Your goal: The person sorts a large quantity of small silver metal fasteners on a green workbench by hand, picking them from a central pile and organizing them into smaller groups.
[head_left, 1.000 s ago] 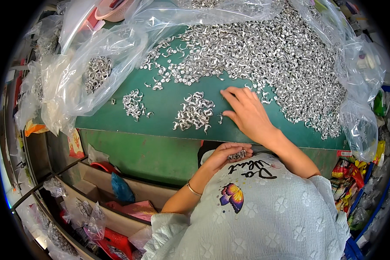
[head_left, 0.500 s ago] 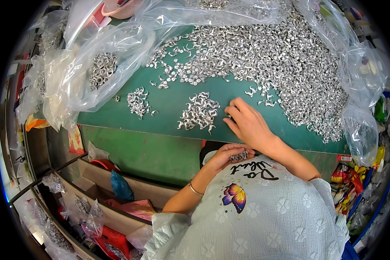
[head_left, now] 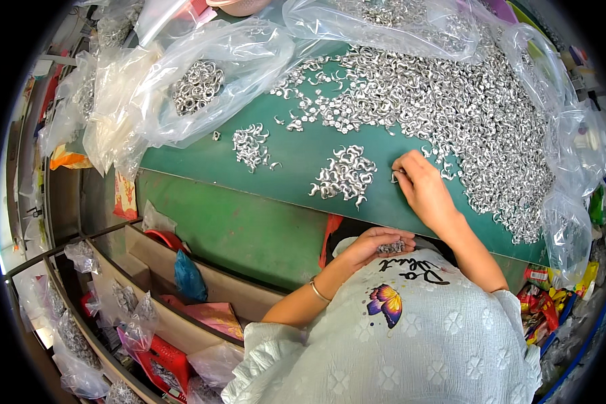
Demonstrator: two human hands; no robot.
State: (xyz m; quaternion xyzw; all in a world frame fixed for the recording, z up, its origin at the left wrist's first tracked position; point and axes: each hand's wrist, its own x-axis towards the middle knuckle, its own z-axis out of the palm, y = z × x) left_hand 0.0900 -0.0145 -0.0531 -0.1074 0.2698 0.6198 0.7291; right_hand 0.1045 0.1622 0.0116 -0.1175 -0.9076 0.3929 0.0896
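Palm up near the table's front edge, my left hand cups a small heap of silvery metal pieces. My right hand is over the green tabletop, thumb and fingers pinched on a small metal piece that shows only in part. Just left of it lies a small pile of curved, S-like metal pieces. A second, smaller pile lies farther left. Beyond my right hand spreads a large mass of similar silvery pieces, its near edge close to my knuckles.
Clear plastic bags border the mass, and one bag at the left holds ring-like metal pieces. Below the green table, at left, is a divided drawer with a blue bag and bagged parts. Colourful packets lie at right.
The whole view has shifted, so the table's things sit farther right in the picture. My right hand's fingers have drawn closer together. My left hand still cups its pieces.
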